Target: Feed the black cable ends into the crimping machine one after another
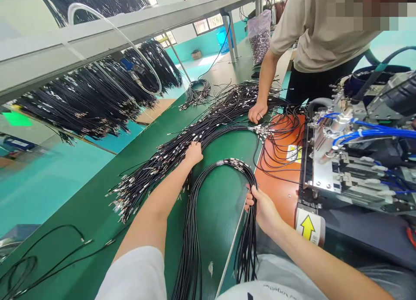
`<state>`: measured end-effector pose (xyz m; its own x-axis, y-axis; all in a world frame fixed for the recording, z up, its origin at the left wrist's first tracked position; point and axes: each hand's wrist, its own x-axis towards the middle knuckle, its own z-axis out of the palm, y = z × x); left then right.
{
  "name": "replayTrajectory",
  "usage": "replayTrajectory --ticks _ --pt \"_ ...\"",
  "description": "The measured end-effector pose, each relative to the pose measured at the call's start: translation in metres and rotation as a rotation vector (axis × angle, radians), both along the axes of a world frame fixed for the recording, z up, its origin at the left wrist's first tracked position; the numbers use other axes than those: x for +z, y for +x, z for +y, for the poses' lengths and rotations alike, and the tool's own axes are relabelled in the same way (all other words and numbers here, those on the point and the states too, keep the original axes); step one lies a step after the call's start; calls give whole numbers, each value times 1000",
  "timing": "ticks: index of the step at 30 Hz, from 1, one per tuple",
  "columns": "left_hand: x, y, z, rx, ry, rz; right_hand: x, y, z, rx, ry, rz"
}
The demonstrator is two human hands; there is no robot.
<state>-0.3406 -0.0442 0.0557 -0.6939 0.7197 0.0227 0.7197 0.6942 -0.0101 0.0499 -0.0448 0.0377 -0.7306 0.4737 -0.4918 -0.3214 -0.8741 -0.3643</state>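
My right hand (264,207) is closed round a bundle of black cables (194,213) near the table's front edge. That bundle arches up and back down, with metal connectors (238,163) along its top. Further up the table, my left hand (194,154) grips at the near side of a large pile of black cables (169,157). Its fingers are curled over some strands, and their tips are hidden. A second curved bundle (224,131) runs from my left hand toward white-ended connectors (262,132) at the right.
A co-worker's hand (258,113) rests on the pile's far side. At right stands a machine (338,148) with an orange plate (277,179) and blue air hoses. Cables hang from a rack (81,101) at left. Loose cables (58,265) lie lower left; a plastic bag (260,38) stands behind.
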Motion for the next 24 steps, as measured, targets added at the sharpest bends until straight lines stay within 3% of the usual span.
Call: replayTrajectory --ticks 6,12,15,17,19,21,24 --pt "1 5 20 -129 -17 -60 3 -14 2 -47 -192 44" --pt "4 18 54 -240 -3 -136 11 -39 4 -73 -144 92" --pt "14 23 57 -255 21 -159 9 -50 8 -89 -106 48" --pt "23 25 43 -255 47 -161 6 -50 8 -80 -69 -2" --pt "30 32 13 -233 58 -162 3 -42 4 -61 -28 -49" --pt "34 49 -32 -180 33 -177 3 -27 -2 -12 51 -93" --pt "28 94 -113 -69 -48 -204 6 -1 -13 115 240 -155"
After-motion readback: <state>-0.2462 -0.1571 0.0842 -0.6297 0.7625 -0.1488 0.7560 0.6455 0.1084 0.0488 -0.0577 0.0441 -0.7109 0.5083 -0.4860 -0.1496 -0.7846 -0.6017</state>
